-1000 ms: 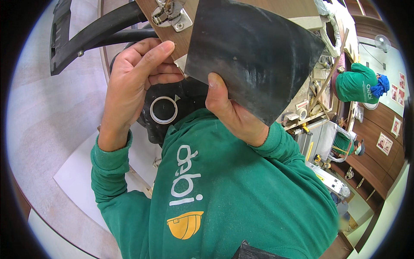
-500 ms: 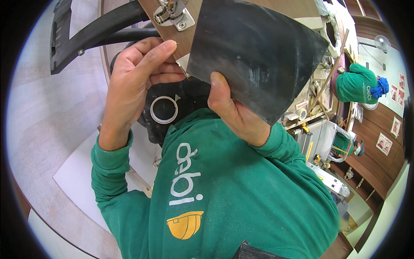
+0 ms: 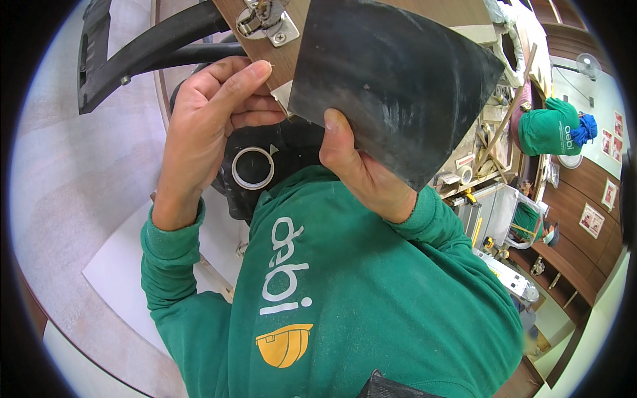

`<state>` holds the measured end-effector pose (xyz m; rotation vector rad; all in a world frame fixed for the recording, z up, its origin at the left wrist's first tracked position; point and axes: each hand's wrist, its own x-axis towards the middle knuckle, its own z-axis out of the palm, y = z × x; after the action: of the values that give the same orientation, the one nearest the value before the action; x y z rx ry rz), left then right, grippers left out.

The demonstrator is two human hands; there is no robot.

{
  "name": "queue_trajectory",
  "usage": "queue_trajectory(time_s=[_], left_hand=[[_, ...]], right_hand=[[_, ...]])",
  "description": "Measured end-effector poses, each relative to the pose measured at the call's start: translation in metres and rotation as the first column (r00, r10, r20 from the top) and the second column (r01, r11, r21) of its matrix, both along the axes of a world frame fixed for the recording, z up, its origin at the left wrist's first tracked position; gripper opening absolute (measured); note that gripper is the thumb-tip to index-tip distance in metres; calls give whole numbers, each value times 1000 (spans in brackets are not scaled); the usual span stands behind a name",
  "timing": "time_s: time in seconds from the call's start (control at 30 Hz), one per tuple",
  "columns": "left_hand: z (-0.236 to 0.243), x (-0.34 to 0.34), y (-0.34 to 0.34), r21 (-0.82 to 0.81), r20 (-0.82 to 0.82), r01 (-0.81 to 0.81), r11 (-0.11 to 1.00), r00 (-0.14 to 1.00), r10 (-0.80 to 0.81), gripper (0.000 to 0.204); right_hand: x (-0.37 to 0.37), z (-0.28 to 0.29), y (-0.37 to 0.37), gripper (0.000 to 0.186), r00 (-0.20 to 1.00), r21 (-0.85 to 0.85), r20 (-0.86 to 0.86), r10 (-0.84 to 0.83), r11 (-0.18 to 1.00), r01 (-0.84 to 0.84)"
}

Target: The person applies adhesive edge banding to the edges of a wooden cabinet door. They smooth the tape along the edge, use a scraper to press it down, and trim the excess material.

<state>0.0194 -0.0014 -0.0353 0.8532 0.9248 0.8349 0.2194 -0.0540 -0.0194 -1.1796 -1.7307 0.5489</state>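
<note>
A brown wood-grain panel (image 3: 277, 64) with a metal hinge (image 3: 280, 33) on it slants across the top of the view. My left hand (image 3: 215, 109) is closed at the panel's edge, its thumb pressing near a pale torn-looking corner (image 3: 282, 95). A black, slightly curved sheet (image 3: 391, 86) covers part of the panel. My right hand (image 3: 365, 166) grips this sheet by its lower edge, thumb on top and fingers hidden behind it. A roll of tape (image 3: 253, 168) rests on the black surface below my hands.
Black curved metal-looking bars (image 3: 166, 36) reach in from the upper left. At right stands a cluttered workbench with wood strips (image 3: 507, 116) and tools (image 3: 488, 245). Two people in green are beyond it, one with a blue head covering (image 3: 584, 129).
My hands, the panel and the black sheet stay practically in place. In the background at right, the people have shifted slightly.
</note>
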Motion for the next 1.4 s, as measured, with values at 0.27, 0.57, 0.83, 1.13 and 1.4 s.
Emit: queue_trajectory(time_s=[0.27,0.57,0.83,1.13,1.4], left_hand=[[0,1,0,-9,-1,-1,1000,1000,1,33],[-1,-1,-1,-13,16,-2,1000,1000,2,32],[-1,1,-1,-1,11,-20,1000,1000,20,36],[1,-1,-1,-11,14,-3,1000,1000,3,31],[-1,2,-1,5,11,-40,999,999,40,36]], right_hand=[[3,-1,0,18,1000,23,13,3,1000,-3],[3,-4,-1,18,1000,-24,1,23,999,-23],[2,-3,-1,17,1000,-51,-17,23,998,-24],[2,-2,0,15,1000,-13,-28,0,1000,-1],[2,-4,-2,15,999,-36,-16,34,999,-35]])
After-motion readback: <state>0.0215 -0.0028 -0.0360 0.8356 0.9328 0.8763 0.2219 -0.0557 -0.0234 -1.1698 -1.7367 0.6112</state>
